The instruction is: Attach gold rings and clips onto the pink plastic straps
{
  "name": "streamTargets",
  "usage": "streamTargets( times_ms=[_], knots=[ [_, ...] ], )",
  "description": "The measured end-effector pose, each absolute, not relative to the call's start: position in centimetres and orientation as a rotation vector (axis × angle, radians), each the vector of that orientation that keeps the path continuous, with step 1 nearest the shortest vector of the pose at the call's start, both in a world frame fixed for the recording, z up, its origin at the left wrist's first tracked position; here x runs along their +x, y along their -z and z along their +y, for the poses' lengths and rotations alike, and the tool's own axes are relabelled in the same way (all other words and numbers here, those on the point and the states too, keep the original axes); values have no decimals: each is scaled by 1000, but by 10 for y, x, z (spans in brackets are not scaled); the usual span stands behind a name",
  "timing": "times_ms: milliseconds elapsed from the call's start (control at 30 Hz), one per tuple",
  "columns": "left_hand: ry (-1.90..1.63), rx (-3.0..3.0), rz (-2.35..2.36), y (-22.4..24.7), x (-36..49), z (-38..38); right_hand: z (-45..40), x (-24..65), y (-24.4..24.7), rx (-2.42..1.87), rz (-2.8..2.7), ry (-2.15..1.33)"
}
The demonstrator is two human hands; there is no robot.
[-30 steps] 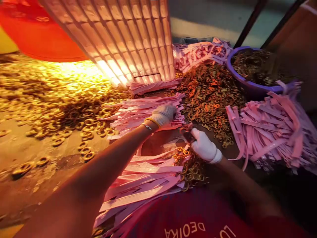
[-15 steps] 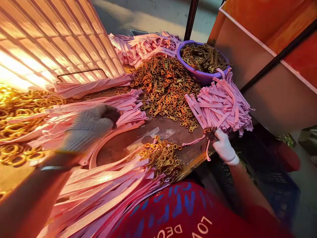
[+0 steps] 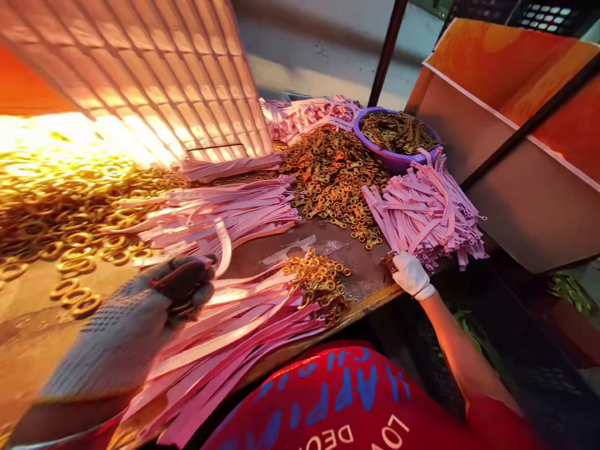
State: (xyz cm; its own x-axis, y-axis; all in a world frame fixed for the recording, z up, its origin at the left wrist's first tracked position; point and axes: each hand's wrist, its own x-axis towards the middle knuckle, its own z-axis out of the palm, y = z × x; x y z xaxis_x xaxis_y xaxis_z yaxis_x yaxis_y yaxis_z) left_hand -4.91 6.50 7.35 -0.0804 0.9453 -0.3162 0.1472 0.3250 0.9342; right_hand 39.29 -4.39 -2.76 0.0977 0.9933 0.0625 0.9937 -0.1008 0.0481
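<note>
My left hand (image 3: 140,319), in a grey-white knit glove with dark fingertips, is closed on a pink strap (image 3: 224,247) whose end curls upward. It is over the left ends of the pink straps (image 3: 220,350) laid along the table's front. Brass clasps (image 3: 323,281) sit at the right ends of those straps. My right hand (image 3: 410,274), in a white glove, is closed at the table's right edge, beside the heap of pink straps (image 3: 422,212). Something small and dark shows at its fingertips, too small to make out.
Gold rings (image 3: 77,262) spread over the left side. Behind lie more pink straps (image 3: 225,209), a pile of brass clasps (image 3: 332,175) and a purple basin (image 3: 394,161) of metal pieces. A ribbed panel (image 3: 201,75) stands at the back left, a brown board (image 3: 525,187) at the right.
My left hand has moved down and nearer, and a strap now curls from its fingers. The strap ends that hung by my right hand no longer show. The view has shifted left.
</note>
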Motion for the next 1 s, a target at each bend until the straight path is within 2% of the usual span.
streamTargets(
  times_ms=[233,400,467,533,667,800,900,1000],
  knots=[
    [-877,1029,1047,-75,-44,6,-28,344,-10,-2112,-2180,168],
    [-913,884,944,-60,-28,-17,-28,240,-43,-1294,-2055,-307],
    [-935,836,925,-52,-26,-22,-32,200,-52,-1137,-2111,-386],
    [-928,825,927,-46,-27,-26,-35,171,-58,-1191,-2223,-295],
    [-861,892,974,-40,-30,-32,-40,149,-61,-1495,-2427,156],
    [-792,1073,1029,-45,-29,-35,-41,149,-57,-1473,-2502,467],
    [-817,1449,1164,-50,-27,-34,-37,150,-49,-1422,-2461,540],
    [-775,1764,1159,-48,-25,-30,-34,152,-47,-1470,-2440,454]
  ],
)
